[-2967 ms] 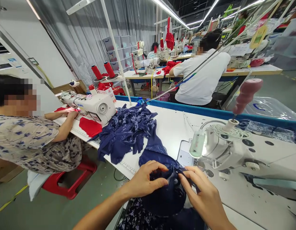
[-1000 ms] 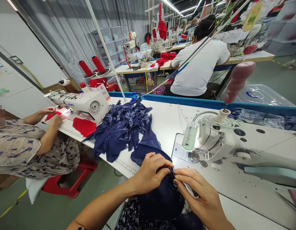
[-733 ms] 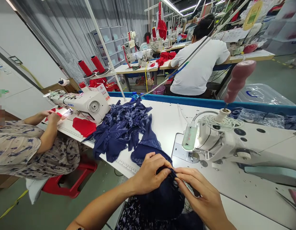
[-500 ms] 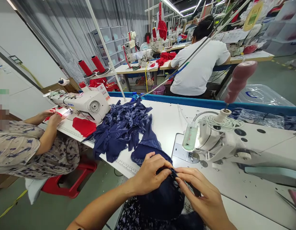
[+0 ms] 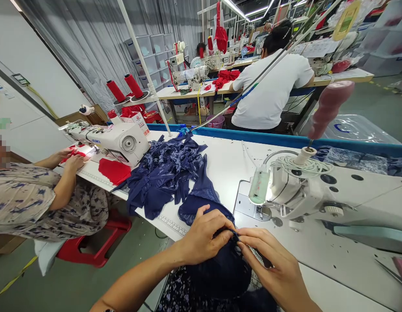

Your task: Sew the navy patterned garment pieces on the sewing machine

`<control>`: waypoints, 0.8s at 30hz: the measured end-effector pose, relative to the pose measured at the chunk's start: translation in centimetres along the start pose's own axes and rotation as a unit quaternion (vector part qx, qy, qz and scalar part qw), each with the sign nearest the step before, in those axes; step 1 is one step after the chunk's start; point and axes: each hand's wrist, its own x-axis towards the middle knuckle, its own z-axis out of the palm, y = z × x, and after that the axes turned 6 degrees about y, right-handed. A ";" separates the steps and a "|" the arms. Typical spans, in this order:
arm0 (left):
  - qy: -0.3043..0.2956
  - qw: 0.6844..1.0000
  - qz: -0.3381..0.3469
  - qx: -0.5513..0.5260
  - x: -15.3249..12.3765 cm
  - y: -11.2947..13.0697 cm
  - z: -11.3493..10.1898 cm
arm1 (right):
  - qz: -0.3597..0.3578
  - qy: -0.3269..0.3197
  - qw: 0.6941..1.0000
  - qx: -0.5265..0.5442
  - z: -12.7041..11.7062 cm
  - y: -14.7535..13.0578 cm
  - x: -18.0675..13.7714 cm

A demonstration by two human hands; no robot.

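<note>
My left hand (image 5: pixel 207 236) pinches the edge of a dark navy bra (image 5: pixel 220 275) between thumb and fingers. Close against it, the fingertips of my right hand (image 5: pixel 272 255) grip the same edge. A rounded cup hangs below my hands over the table's front edge, and part of the garment with lace trim (image 5: pixel 201 201) stretches onto the tabletop behind them. What lies right between the fingertips is mostly hidden. Just beyond my right hand is the sewing machine (image 5: pixel 295 186), its presser foot (image 5: pixel 261 212) over the metal plate.
A heap of navy lace pieces (image 5: pixel 168 169) lies left on the white table (image 5: pixel 220 151). Past it, a co-worker's hands (image 5: pixel 72 160) hold red fabric at another sewing machine (image 5: pixel 123 138). Scissors (image 5: pixel 392 271) lie at the right edge. A person in white (image 5: pixel 266 91) sits ahead.
Both hands stay at the same place on the bra's edge, with only a slight shift of the fingers. The co-worker's hands at the left have moved a little.
</note>
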 end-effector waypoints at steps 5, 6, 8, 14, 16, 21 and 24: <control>0.030 0.997 -0.035 -0.063 0.5 0.0 -0.3 | 0.046 0.014 0.998 -0.039 -0.3 0.1 -0.2; 0.031 0.995 -0.045 -0.078 0.5 0.0 -0.3 | 0.054 0.014 0.997 -0.044 -0.4 0.1 -0.2; 0.027 0.993 -0.060 -0.103 0.7 0.0 -0.5 | 0.061 0.015 0.997 -0.051 -0.6 0.0 -0.1; 0.010 0.988 -0.073 -0.134 0.9 0.2 -0.8 | 0.097 0.016 0.993 -0.069 -1.0 -0.2 0.3; -0.006 0.988 -0.070 -0.141 0.7 0.8 -1.3 | 0.103 0.010 0.991 -0.089 -1.4 -0.7 0.4; -0.161 0.956 -0.065 -0.235 -0.6 1.5 -3.3 | -0.033 -0.101 0.983 -0.152 -2.9 -3.8 0.7; -0.206 0.930 -0.116 -0.283 -0.4 -0.5 -4.6 | -0.012 -0.145 0.981 -0.131 -1.6 -4.7 2.0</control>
